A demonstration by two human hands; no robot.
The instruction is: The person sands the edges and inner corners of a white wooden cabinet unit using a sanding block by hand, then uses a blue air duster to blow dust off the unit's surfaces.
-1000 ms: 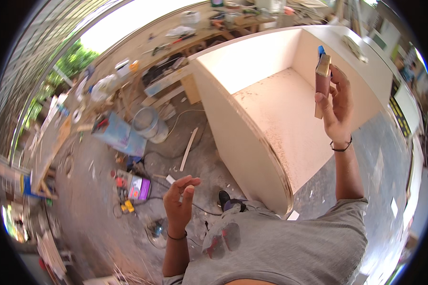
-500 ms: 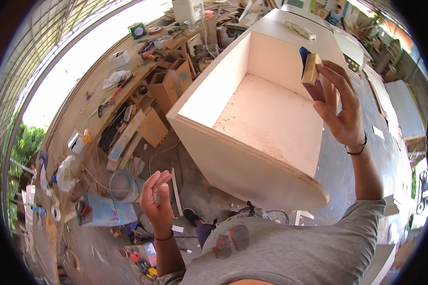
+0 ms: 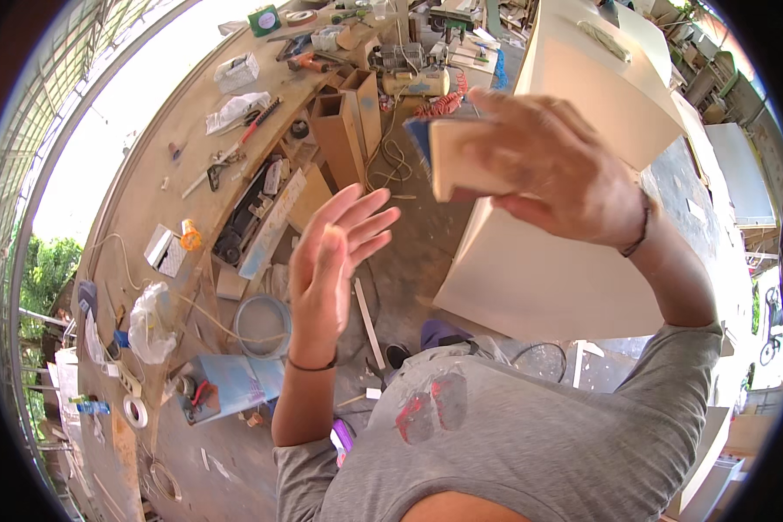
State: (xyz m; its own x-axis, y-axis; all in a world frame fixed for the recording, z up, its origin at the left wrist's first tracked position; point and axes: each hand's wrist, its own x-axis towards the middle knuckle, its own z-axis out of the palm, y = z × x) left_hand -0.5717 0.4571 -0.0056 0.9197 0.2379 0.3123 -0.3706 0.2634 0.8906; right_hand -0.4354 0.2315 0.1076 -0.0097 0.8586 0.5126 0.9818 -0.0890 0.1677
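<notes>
My right hand (image 3: 565, 165), slightly smeared by motion, grips a sanding block (image 3: 461, 161): pale wood with blue and reddish-brown sheet at its edges. It is raised in front of the large cream-white wooden box (image 3: 539, 278), covering part of it. The box's inside cannot be made out from here. My left hand (image 3: 331, 270) is lifted to the left of the box, palm turned inward, fingers stretched and holding nothing. A gap separates the two hands.
On the left runs a long workbench (image 3: 148, 174) with clamps, an orange drill (image 3: 309, 63) and tape. Below it stand a grey bucket (image 3: 263, 326) and a blue-white container (image 3: 235, 383). An air compressor (image 3: 418, 83) with a red coiled hose (image 3: 444, 104) stands farther back.
My right hand has swung left with the sanding block, away from over the box's interior. My left hand has risen and spread its fingers. The view has shifted, so the box sits farther right.
</notes>
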